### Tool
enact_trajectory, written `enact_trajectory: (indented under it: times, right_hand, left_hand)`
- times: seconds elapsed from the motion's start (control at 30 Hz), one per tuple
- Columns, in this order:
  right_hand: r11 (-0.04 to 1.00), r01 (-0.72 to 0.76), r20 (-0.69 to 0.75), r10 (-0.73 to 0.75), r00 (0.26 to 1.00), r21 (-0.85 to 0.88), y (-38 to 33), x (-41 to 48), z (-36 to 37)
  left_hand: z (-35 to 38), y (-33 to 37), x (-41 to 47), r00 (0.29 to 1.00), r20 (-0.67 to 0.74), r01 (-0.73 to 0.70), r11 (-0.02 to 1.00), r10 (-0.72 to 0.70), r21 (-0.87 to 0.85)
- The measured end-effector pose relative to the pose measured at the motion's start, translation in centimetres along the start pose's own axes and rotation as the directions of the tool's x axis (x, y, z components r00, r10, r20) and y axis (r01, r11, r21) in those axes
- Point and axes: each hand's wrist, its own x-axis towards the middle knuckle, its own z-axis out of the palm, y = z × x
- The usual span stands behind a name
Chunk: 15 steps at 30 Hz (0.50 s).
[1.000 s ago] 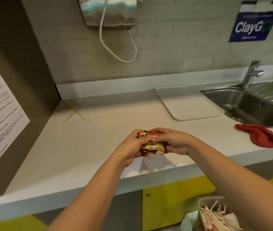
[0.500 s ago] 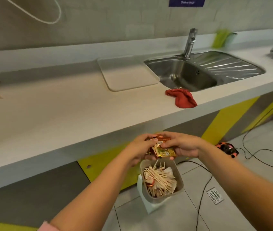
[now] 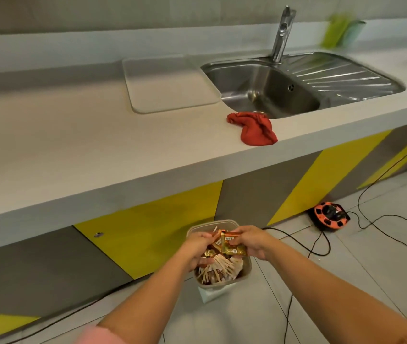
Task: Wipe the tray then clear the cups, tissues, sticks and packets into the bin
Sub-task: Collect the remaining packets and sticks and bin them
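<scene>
We have the packets gripped by both left hand and right hand, fingers curled round the bundle, directly above the bin, long axis across the bin's mouth, so releasing should drop them onto the sticks.

— How is the feed looking?
— I'm getting soft, even indoor light. Glare is streaking the sink at one o'clock.
— Any blur?
— The green thing at two o'clock is smearing. The counter is bowing toward nine o'clock and shading the cupboards beneath. The bin at six o'clock is reading sharp.
</scene>
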Motion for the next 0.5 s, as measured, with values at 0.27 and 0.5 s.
enact_trajectory:
  times: [0.27, 0.5]
  right_hand:
    - [0.943, -0.047, -0.056, 0.03, 0.998, -0.329, -0.1, 0.3, -0.2]
    - [0.887, -0.056, -0.036, 0.045, 0.998, -0.457, -1.3, 1.0, -0.1]
  left_hand:
    - [-0.5, -0.3, 2.0, 1.0, 0.002, 0.029, 0.994, -0.03, 0.108]
    - [-1.6, 0.1, 1.6, 0.99, -0.129, -0.029, 0.986, 0.051, 0.163]
